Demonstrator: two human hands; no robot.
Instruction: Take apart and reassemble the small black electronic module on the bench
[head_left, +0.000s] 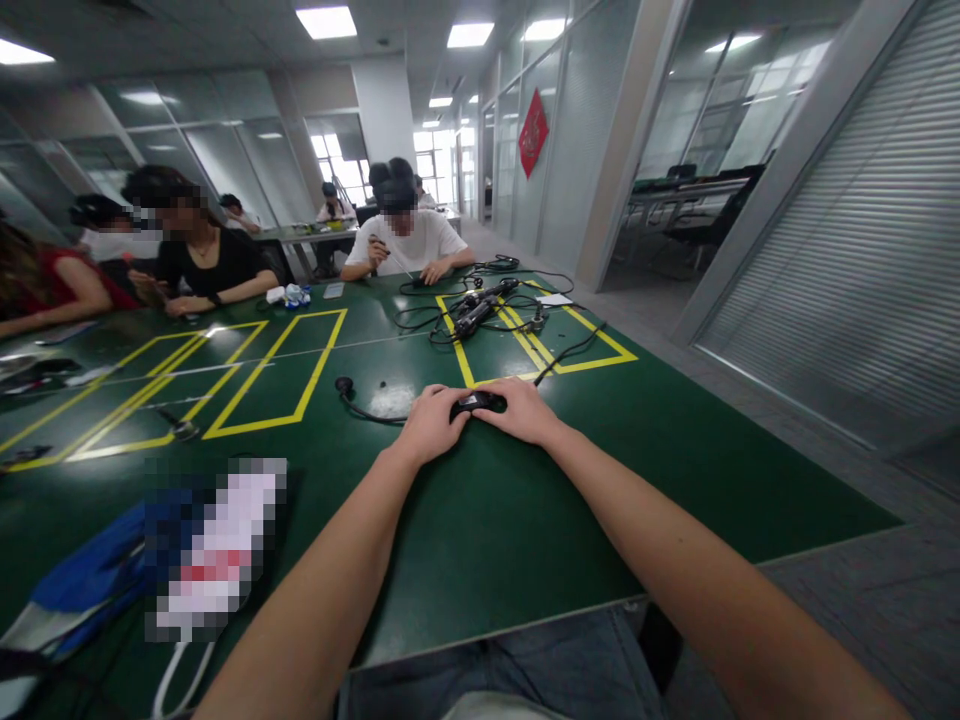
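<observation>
two hands: left hand [433, 424], right hand [522, 408], clasped on opposite ends
black device [474, 402]: between them, long axis left-to-right, neither hand nearer

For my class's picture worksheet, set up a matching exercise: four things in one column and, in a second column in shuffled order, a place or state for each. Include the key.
Things
1. Black handheld device
2. Red diamond-shaped decoration
3. Tangle of black cables and devices
4. Green table

Places or states
A. Lying across yellow lines, farther from the wearer
B. Held between the left hand and right hand
C. Marked with yellow outlines
D. On the glass partition

Pairs: 1-B, 2-D, 3-A, 4-C
</observation>
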